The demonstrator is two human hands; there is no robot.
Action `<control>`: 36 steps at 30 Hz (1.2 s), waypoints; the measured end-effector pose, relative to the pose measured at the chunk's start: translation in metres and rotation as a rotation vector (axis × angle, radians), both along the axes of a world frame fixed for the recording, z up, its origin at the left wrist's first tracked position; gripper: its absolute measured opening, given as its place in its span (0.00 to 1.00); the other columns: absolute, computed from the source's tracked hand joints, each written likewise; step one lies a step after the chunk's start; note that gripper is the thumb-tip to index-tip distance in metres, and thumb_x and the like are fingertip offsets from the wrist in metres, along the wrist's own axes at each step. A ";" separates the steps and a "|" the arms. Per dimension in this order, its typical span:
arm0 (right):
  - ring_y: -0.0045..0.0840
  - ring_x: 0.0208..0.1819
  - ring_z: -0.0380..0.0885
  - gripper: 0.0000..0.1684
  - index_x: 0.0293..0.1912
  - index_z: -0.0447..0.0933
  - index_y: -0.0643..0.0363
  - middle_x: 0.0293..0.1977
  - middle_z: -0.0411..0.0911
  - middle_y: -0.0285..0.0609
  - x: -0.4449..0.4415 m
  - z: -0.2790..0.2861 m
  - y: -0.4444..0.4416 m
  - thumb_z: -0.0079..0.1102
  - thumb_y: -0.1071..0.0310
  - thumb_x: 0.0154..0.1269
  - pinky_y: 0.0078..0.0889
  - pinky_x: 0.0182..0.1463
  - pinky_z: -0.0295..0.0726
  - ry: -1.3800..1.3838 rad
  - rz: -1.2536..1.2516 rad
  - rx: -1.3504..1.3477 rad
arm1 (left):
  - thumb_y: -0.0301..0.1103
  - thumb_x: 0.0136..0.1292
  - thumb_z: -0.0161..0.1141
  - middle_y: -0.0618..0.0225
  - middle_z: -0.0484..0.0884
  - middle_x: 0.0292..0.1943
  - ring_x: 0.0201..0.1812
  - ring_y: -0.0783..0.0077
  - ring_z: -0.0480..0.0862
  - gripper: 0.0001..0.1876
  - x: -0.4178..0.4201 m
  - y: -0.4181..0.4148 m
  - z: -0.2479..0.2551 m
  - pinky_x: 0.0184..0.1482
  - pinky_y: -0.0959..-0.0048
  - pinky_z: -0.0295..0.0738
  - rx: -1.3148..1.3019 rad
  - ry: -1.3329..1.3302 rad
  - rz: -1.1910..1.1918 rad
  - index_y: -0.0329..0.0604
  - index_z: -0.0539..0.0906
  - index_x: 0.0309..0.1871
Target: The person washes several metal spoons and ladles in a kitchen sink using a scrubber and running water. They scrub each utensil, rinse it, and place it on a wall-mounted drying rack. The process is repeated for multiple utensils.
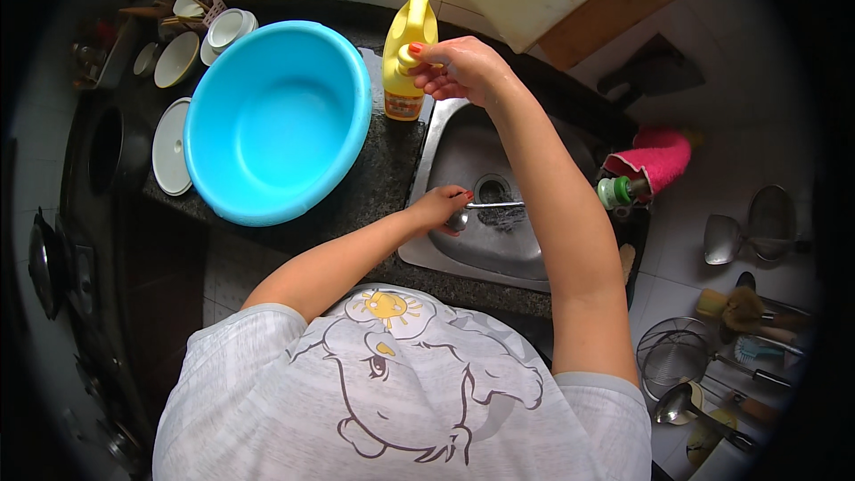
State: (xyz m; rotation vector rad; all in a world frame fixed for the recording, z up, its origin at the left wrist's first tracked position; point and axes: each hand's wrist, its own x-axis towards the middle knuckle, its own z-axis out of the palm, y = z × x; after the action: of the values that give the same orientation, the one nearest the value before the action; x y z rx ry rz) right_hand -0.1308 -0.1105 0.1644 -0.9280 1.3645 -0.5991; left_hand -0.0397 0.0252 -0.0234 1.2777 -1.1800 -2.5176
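My left hand grips a shiny metal utensil at the left side of the stainless steel sink. Its slim shaft runs right, passing behind my right forearm; it looks like a spoon. Beyond the sink, my wet right hand is at the pump top of a yellow plastic bottle. The thumb overlaps the pump head and the fingers curl below it; whether they touch cannot be told. Beneath the utensil is the sink drain, with water around it.
A large blue basin rests left of the bottle. Beside it are a white lid, bowls and a dark pot. Right of the sink are a green-and-white tap fitting and pink cloth. Utensils, including a ladle, line the right.
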 end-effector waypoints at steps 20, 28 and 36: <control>0.38 0.52 0.74 0.25 0.57 0.67 0.66 0.50 0.74 0.52 -0.063 -0.116 0.184 0.45 0.58 0.69 0.38 0.59 0.67 0.375 -0.143 -0.558 | 0.48 0.71 0.40 0.64 0.76 0.46 0.44 0.66 0.79 0.18 -0.018 -0.011 0.012 0.44 0.65 0.79 0.339 0.421 0.416 0.47 0.70 0.52; 0.45 0.63 0.60 0.35 0.63 0.57 0.69 0.59 0.63 0.58 -0.051 -0.127 0.230 0.53 0.60 0.62 0.50 0.67 0.51 0.853 0.134 -0.771 | 0.46 0.72 0.40 0.59 0.77 0.45 0.47 0.62 0.78 0.20 -0.049 0.006 0.025 0.50 0.62 0.76 0.476 0.175 0.490 0.39 0.75 0.46; 0.38 0.48 0.76 0.22 0.56 0.68 0.64 0.46 0.76 0.49 -0.100 -0.131 0.269 0.51 0.73 0.62 0.36 0.50 0.76 0.520 -0.164 -0.688 | 0.49 0.72 0.32 0.52 0.77 0.46 0.48 0.60 0.80 0.23 -0.051 0.004 0.021 0.51 0.62 0.78 0.261 0.295 0.420 0.41 0.68 0.55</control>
State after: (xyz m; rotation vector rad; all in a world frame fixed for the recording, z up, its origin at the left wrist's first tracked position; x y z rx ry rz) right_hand -0.2305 0.1584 0.0331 -1.6145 1.7419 -1.0371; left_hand -0.0908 0.0291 -0.0027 1.0154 -0.4760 -2.4718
